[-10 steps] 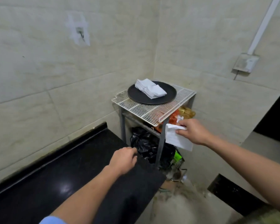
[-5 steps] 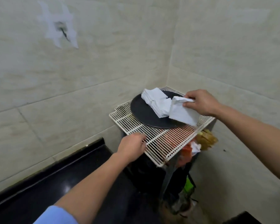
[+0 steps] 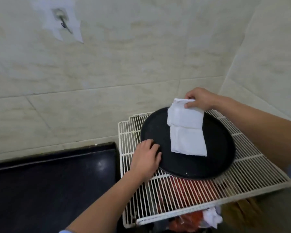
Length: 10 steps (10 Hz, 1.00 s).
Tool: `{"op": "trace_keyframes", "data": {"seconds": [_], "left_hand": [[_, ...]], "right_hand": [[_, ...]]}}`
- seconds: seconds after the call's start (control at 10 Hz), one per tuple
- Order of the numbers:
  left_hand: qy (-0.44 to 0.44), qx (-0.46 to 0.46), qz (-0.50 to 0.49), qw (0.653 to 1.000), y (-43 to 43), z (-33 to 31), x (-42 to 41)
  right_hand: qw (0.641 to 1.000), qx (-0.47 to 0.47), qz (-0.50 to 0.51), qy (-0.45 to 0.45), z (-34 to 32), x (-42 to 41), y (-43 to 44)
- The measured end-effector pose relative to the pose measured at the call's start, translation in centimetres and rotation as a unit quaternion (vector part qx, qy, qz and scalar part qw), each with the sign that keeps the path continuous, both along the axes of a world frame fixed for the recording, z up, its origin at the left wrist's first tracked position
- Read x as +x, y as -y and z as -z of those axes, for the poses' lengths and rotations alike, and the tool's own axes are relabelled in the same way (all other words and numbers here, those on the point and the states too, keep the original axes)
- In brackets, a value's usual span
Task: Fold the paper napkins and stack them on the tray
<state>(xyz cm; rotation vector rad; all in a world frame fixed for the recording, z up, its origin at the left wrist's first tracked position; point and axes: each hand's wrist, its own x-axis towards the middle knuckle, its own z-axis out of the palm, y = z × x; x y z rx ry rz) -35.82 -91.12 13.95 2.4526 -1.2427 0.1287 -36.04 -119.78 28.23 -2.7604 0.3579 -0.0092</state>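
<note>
**Napkin held over the stack on the round tray**

While the head view looks down into a tiled corner, a white wire rack (image 3: 183, 195) stands against the wall with a round black tray (image 3: 215, 148) lying on it, set toward the rack's far edge. On the tray sits a stack of folded white napkins (image 3: 188, 145), lying from the tray's far rim toward its middle. The right hand (image 3: 200, 100) is at the far rim of the tray, its fingers (image 3: 190, 104) and thumb pinched on the top edge of a folded napkin (image 3: 185, 116), which hangs down and overlaps the far part of the stack; whether its lower edge rests on the stack or is just above it cannot be told. The left hand (image 3: 145, 159) lies palm down on the near left rim of the tray, fingers loosely curled and grasping nothing, its fingertips on the tray's dark face just left of the stack. Its forearm crosses the rack's near left corner.

Left of the rack, just beside its left edge, is a glossy black surface (image 3: 49, 182) with a raised back lip along the wall. Beneath the rack's wires, red and orange packaging (image 3: 185, 189) shows through, and crumpled white paper (image 3: 212, 216) lies under the near edge
</note>
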Motion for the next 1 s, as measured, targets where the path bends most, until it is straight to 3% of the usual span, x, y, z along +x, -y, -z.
{"op": "trace_keyframes", "data": {"seconds": [0.2, 0.4, 0.6, 0.8, 0.9, 1.0], "left_hand": [[-0.004, -0.003, -0.034, 0.999, 0.1, 0.5, -0.5], [0.007, 0.006, -0.023, 1.0, 0.1, 0.9, -0.4], [0.011, 0.021, -0.012, 1.0, 0.0, 0.8, -0.1], [0.008, 0.047, -0.006, 0.999, 0.0, 0.5, -0.1], [0.011, 0.067, 0.002, 0.998, 0.0, 0.2, 0.2], [0.012, 0.116, 0.005, 0.993, 0.6, -0.7, 1.0]], "right_hand": [[1.0, -0.017, 0.02, -0.011, 4.7, 4.3, 3.6], [0.991, -0.061, 0.04, 0.116, 7.8, 2.3, 1.3], [0.997, -0.075, 0.021, -0.002, 12.5, 0.2, -1.2], [0.998, -0.042, 0.03, -0.042, 10.9, -0.3, -2.0], [0.998, 0.034, 0.053, 0.003, 8.2, -1.3, -2.2], [0.977, 0.094, 0.084, 0.172, 4.4, -2.2, -2.4]]}}
